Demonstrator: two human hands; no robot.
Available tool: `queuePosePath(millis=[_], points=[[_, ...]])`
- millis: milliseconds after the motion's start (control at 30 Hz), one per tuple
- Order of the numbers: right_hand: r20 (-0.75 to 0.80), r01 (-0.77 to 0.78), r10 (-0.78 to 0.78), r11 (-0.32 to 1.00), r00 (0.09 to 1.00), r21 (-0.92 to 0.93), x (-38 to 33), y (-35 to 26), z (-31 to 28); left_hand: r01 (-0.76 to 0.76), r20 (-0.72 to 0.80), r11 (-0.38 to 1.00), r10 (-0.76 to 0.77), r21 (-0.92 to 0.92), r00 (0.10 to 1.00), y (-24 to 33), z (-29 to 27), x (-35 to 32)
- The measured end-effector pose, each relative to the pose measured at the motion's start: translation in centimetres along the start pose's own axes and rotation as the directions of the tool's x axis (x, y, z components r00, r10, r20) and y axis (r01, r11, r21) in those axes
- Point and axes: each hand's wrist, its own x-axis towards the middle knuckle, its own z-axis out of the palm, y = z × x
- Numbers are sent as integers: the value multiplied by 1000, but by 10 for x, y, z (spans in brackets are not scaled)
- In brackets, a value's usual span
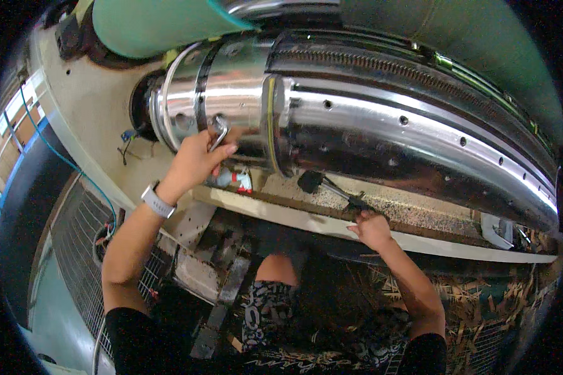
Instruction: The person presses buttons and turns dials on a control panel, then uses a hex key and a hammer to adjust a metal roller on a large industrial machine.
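Note:
A bent silver hex key is in my left hand, its upper end at a hole in the shiny metal cylinder. Fingers and thumb are closed around the key's lower part. My right hand is curled at the pale beam, close to the handle end of a black-headed tool with a metal shaft. Whether the fingers grip that handle or the beam's edge is hidden. Below the cylinder, near my left hand, lies a red-and-white spray bottle head.
The long cylinder has a row of holes and a toothed strip. Green rollers hang above. A clear plastic container stands on the debris-strewn ledge at right. Cardboard scraps litter the area below. A teal hose runs at left.

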Motion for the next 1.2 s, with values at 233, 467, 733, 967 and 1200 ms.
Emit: queuePosePath(millis=[233,467,733,967,1200], points=[[27,-14,13,999,1000,37,1,2,4,18,20,999,-17,-49,1000,5,5,0],[-13,27,-27,999,1000,45,1,0,3,-80,35,987,75,136,997,9,-2,3],[291,-74,110,989,950,-131,9,-7,0,-137,26,934,136,329,990,-9,-6,3],[87,-49,60,991,994,-124,2,-2,-2,-99,-74,976,115,194,991,-9,6,-2],[-12,145,-147,954,989,264,16,-43,-125,-66,-136,997,72,50,988,-12,16,-10]])
